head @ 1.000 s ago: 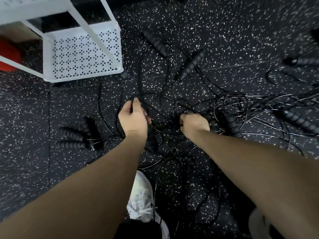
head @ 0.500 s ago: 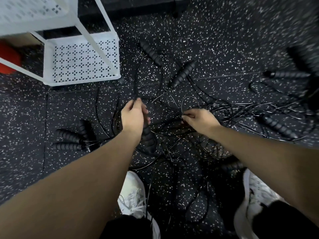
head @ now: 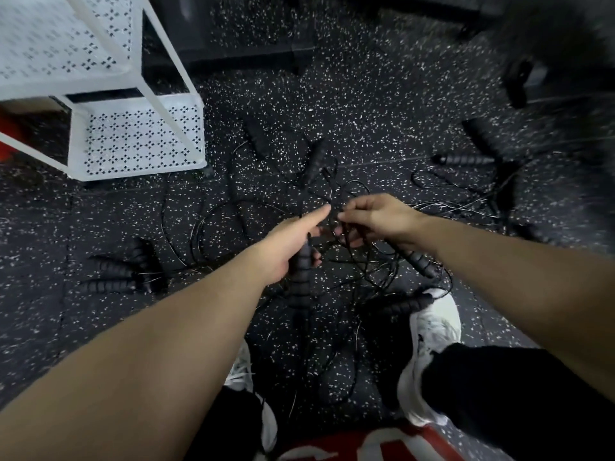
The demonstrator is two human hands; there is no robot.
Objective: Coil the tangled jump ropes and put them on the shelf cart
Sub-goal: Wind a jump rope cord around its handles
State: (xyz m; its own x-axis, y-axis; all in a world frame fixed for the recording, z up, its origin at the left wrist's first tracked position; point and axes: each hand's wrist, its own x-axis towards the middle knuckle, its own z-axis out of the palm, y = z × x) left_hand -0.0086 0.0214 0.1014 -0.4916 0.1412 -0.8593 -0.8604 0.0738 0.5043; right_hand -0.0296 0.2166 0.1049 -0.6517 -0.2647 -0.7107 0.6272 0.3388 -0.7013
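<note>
jump ropes [head: 352, 261]: black tangle on the speckled floor [head: 366, 104], partly lifted between both hands | left hand [head: 293, 241]: curled round a ribbed handle [head: 301, 261], forefinger straight | right hand [head: 379, 217]: pinching cords | shelf cart [head: 139, 138]: white, perforated, upper left, apart from the tangle | white shoes [head: 429, 344] below

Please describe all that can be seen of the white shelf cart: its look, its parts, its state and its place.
The white shelf cart stands on the dark speckled floor at the upper left, partly cut off by the picture's edge. It looks like painted metal: slim square posts carry tray-like shelves whose walls are perforated with small diamond patterns. Two shelves show, and no rope lies on their visible parts. The tangled jump ropes lie beside it, not touching it.
</note>
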